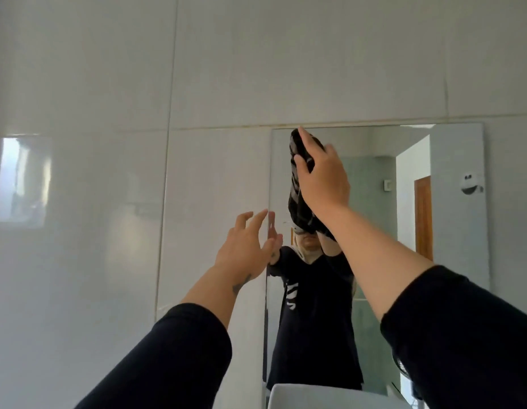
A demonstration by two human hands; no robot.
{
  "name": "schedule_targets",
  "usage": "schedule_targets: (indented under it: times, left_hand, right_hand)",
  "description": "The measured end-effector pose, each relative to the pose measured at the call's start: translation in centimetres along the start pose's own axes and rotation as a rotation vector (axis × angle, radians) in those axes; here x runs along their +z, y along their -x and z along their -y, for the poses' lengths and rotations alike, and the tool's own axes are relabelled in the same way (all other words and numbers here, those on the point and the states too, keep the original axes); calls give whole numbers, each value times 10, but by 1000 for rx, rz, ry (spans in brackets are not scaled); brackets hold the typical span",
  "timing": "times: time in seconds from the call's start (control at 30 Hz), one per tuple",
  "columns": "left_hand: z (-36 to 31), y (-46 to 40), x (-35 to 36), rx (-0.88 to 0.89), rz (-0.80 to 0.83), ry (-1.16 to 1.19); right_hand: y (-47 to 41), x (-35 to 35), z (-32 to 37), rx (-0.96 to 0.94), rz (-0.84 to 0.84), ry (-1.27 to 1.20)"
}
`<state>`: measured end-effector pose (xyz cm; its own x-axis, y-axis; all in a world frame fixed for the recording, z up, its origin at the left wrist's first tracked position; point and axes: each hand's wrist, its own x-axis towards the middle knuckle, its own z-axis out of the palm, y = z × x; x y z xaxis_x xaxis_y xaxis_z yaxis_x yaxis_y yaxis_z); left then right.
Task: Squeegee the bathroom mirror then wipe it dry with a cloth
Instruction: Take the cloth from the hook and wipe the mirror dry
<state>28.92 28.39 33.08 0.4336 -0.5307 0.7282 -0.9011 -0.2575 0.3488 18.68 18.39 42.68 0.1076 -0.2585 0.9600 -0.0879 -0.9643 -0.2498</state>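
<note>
A frameless rectangular mirror [451,219] hangs on the white tiled wall at centre right. My right hand [323,175] presses a dark cloth [296,202] flat against the upper left part of the glass, and the cloth hangs down below the palm. My left hand [244,246] is raised beside the mirror's left edge with its fingers spread and nothing in it. The fingertips are close to the edge; I cannot tell whether they touch it. No squeegee is in view. Both forearms wear dark sleeves.
Large glossy white wall tiles [79,172] fill the left and top. A white basin rim [315,394] shows at the bottom under the mirror. The glass reflects a person in dark clothing, a doorway and a wooden door [423,216].
</note>
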Motion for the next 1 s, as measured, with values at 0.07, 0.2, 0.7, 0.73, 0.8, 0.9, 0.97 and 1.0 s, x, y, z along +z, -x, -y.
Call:
schedule_targets:
  times: [0.07, 0.2, 0.7, 0.73, 0.8, 0.9, 0.97, 1.0]
  left_hand:
    - [2, -11, 5, 18, -8, -61]
    - [6, -25, 23, 51, -67, -114]
    - [10, -36, 63, 3, -284, -175]
    - [7, -35, 65, 3, -303, -186]
    - [-1, -37, 69, 12, -324, -228]
    - [-22, -43, 72, 81, -336, -275]
    - [-37, -48, 73, 124, -337, -264]
    - [-44, -51, 75, 135, -330, -257]
  right_hand:
    - [-28, 9, 6, -67, -43, 124]
    - [-59, 38, 11, -210, -47, 395]
    - [-81, 40, -49, -166, -175, 584]
    - [-81, 32, -56, -162, -178, 590]
    - [-81, 16, -71, -143, -175, 595]
    - [-82, -8, -89, -98, -170, 592]
    - [-83, -24, -102, -71, -161, 594]
    - [-84, -31, -108, -56, -160, 598]
